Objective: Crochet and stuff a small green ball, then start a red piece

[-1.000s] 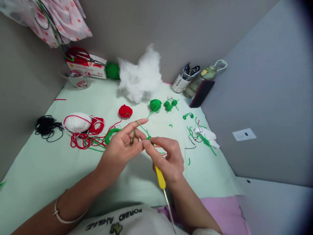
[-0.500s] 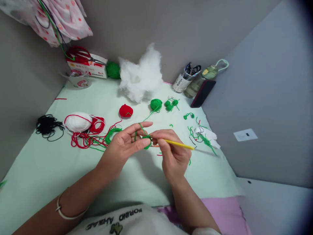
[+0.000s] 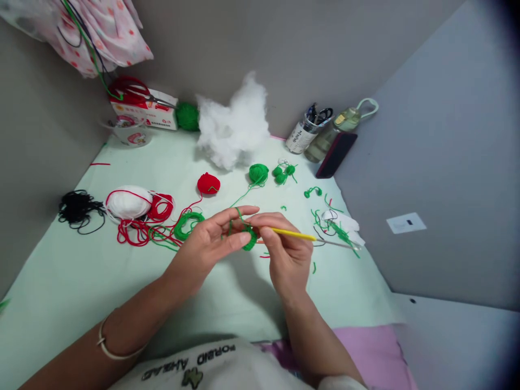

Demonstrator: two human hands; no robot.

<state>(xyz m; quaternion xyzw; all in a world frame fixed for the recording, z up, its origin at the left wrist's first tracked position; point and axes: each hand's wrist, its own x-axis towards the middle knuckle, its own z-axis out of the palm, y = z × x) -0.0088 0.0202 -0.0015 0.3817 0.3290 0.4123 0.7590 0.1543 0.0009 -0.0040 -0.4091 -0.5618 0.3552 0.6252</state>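
Observation:
A small green crochet piece [image 3: 249, 240] is pinched between the thumb and fingers of my left hand [image 3: 211, 238]. Green yarn loops over that hand's raised index finger and runs back to a green yarn ball [image 3: 259, 174]. My right hand [image 3: 289, 249] grips a yellow-handled crochet hook [image 3: 296, 234] like a pencil, its front end at the green piece. The hook's tip is hidden by fingers and yarn. Beyond my hands lies a red yarn ball [image 3: 208, 183].
Left are a white yarn ball [image 3: 129, 202], tangled red yarn [image 3: 132, 232] and black yarn [image 3: 79, 208]. White stuffing [image 3: 233, 124] sits at the back. A pen cup [image 3: 301, 135], bottle [image 3: 325, 142] and phone [image 3: 336, 156] stand back right, with yarn scraps [image 3: 343, 232] nearer.
The green piece has shifted slightly right and turned, showing more below my left thumb. The hook is tilted a little flatter, and my right hand has moved slightly left.

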